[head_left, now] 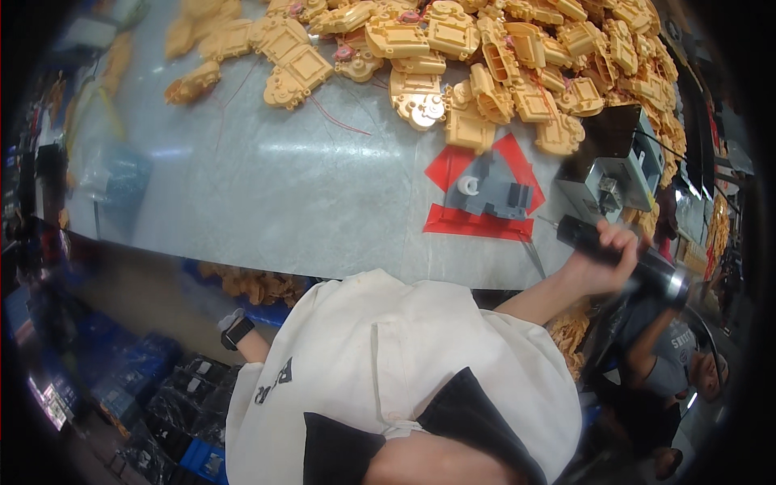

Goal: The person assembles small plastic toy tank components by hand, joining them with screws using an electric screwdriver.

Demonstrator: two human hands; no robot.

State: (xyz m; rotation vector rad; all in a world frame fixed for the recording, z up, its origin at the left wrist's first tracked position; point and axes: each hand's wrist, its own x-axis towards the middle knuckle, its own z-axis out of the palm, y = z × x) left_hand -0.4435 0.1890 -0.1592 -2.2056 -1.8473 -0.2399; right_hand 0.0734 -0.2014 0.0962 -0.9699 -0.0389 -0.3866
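And here I am with the driver at the ready: I'd call this the pause between screw jobs, since no yellow housing sits on the grey fixture (505, 192), at two o'clock on its red tape (477, 226). The next move, as I judge it, calls for a housing seated there and the bit lined up square over a screw hole.

Over to three o'clock, my right hand (608, 260) has its fingers wrapped firmly round the black power screwdriver (584, 239), tip just off the fixture's four-o'clock side, touching nothing. Down at eight o'clock there's my watch (237, 332), but the left hand beyond it is hidden; spread or curled, I can't tell. And the yellow housings (465, 129)? Heaped on the counter (323, 202), twelve to two o'clock!
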